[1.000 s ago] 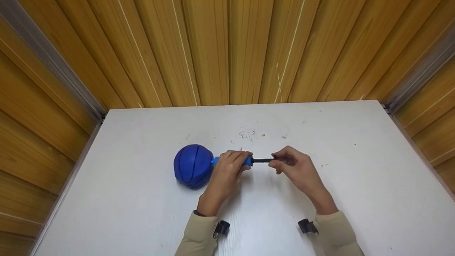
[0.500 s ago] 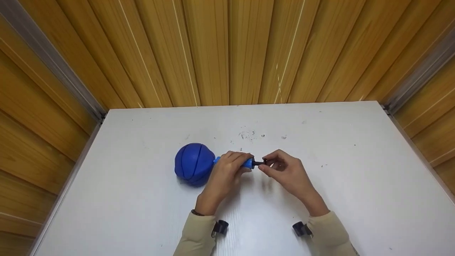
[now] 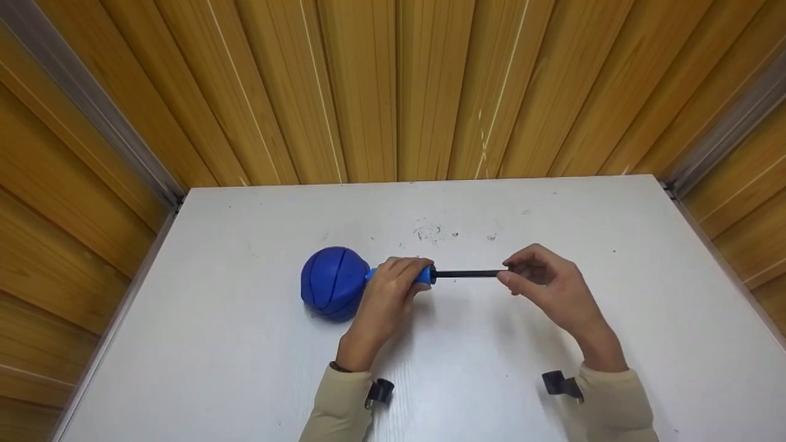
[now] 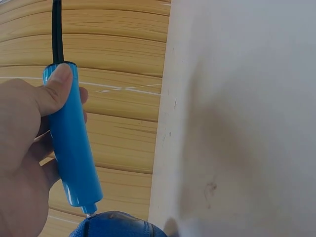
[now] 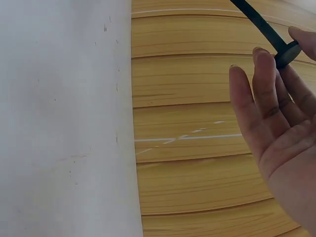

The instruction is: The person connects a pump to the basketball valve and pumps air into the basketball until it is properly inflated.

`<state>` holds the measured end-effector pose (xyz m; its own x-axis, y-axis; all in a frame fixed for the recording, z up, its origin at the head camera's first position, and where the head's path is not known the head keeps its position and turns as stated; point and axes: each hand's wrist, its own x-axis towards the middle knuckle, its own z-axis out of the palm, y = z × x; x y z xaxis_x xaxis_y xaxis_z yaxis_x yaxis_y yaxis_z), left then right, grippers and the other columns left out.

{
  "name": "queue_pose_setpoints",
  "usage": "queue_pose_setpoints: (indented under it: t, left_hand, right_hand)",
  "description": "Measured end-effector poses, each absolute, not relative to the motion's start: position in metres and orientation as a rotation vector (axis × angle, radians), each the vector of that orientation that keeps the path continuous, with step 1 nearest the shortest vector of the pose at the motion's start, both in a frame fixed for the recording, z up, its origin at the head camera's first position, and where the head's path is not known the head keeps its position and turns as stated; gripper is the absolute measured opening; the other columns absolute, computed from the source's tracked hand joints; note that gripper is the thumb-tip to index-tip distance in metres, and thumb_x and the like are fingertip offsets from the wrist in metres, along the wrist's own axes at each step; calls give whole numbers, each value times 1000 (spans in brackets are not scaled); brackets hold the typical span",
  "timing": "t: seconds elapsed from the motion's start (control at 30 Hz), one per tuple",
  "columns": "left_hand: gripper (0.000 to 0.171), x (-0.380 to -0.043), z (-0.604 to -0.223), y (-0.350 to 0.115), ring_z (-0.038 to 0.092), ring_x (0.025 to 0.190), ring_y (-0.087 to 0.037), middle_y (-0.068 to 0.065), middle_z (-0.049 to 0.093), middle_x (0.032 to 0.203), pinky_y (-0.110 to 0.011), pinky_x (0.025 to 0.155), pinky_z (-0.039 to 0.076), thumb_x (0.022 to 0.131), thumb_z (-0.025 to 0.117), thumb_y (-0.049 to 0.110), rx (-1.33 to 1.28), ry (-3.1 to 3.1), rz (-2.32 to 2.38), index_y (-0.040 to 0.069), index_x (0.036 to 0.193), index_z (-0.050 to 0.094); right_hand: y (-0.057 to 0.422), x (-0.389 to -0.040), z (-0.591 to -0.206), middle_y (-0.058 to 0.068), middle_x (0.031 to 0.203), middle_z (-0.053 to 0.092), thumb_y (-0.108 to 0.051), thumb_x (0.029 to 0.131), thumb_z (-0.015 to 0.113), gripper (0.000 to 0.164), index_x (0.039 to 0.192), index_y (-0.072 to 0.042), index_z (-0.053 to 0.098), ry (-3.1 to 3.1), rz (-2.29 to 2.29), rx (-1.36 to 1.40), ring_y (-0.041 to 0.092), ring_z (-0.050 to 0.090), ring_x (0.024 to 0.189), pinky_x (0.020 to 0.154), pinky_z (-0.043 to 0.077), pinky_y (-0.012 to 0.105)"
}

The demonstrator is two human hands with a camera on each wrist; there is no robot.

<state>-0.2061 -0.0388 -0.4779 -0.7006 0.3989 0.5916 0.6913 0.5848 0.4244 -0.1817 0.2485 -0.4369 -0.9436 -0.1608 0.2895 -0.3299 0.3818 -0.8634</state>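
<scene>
A person's left hand (image 3: 387, 298) grips a light-blue hand pump (image 4: 74, 143), its fingers wrapped round the barrel; in the left wrist view the thumb lies along the barrel near the black-rimmed end. The pump is held roughly level, left to right across the middle of the head view, its shadow falling apart from it on the white tabletop (image 3: 239, 356). At its left end, a short nozzle with a thin needle (image 4: 91, 214) meets a dark-blue miniature basketball (image 3: 334, 283), which has black seams and a slightly uneven, not fully round outline. The ball is seen against the tabletop, just beside the left hand.

From the pump's other end a long stretch of black rod (image 3: 470, 274) stands out, bare between the two hands. The right hand (image 3: 556, 294) pinches the round end disc (image 5: 288, 54) of that rod between thumb and fingers; the remaining fingers are loosely bent and spread.

Both arms wear beige sleeves (image 3: 616, 402), each with a small black device (image 3: 554, 382) at the cuff, and a dark band (image 3: 339, 367) shows at the left wrist. Scuff marks (image 3: 430, 233) dot the tabletop beyond the hands, and yellow-brown wood-look planks (image 3: 368, 92) line the wall behind it
</scene>
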Motion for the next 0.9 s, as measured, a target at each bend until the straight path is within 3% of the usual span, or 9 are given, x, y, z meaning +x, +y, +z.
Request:
queue_pose_setpoints:
  t: [0.53, 0.9]
  left_hand:
    - [32, -200, -480, -31, 67, 111, -26, -6, 76, 120, -39, 99, 54, 96, 78, 15, -935, -2422, -820, 3, 125, 73]
    - [30, -205, -479, -41, 67, 110, -25, -6, 76, 119, -37, 99, 55, 95, 78, 17, -917, -2405, -922, 6, 123, 75]
  right_hand:
    - [186, -188, -471, 8, 90, 74, -13, 94, 83, 24, 110, -1, 70, -2466, 1840, 405, 25, 70, 71, 70, 60, 37]
    - [204, -188, -463, -1, 90, 74, -12, 94, 84, 20, 110, -6, 73, -2479, 1668, 525, 20, 67, 73, 65, 55, 24]
